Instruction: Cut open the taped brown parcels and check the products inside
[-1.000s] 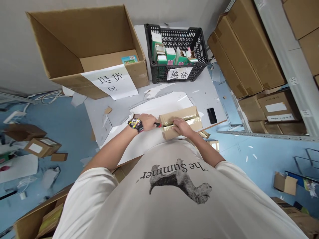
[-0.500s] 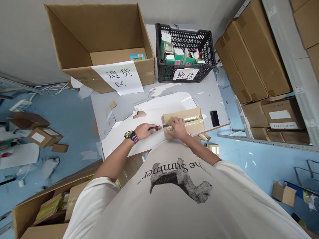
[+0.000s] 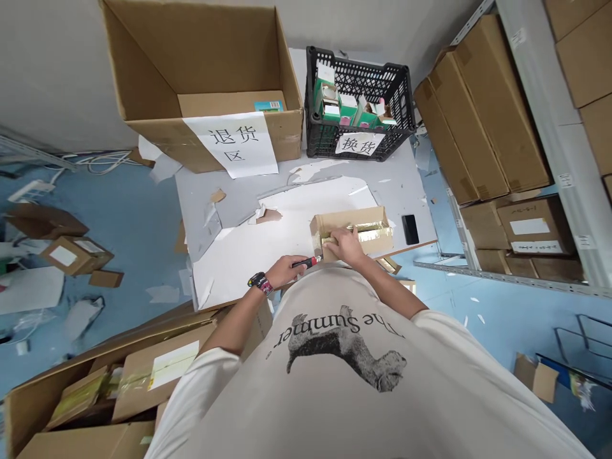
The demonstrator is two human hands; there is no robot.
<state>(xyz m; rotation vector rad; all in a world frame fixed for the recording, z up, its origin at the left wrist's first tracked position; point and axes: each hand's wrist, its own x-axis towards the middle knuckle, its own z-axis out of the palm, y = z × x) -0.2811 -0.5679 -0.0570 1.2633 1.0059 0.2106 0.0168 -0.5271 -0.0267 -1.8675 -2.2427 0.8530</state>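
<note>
My left hand (image 3: 284,271), with a watch on its wrist, is wrapped around a red and black utility knife (image 3: 308,262). The blade end points right, at the near left corner of a small cardboard box (image 3: 335,220). Shiny tape (image 3: 375,235) runs along the box's top. My right hand (image 3: 347,245) lies over the near left part of the box with bent fingers, gripping it at the taped seam. The fingertips are partly hidden, so whether they pinch a flap or the tape cannot be made out.
On the table (image 3: 268,255) stand a large open carton (image 3: 157,137) with a paper sign and a black crate (image 3: 406,105) of small green-white boxes. A phone (image 3: 410,229) lies right of the box. A shelf of cartons (image 3: 497,127) is at right; another carton (image 3: 19,401) is lower left.
My left hand has drawn the knife nearer to my body, from the box's left end to its near left corner. The right hand has shifted slightly right, its fingers more bent.
</note>
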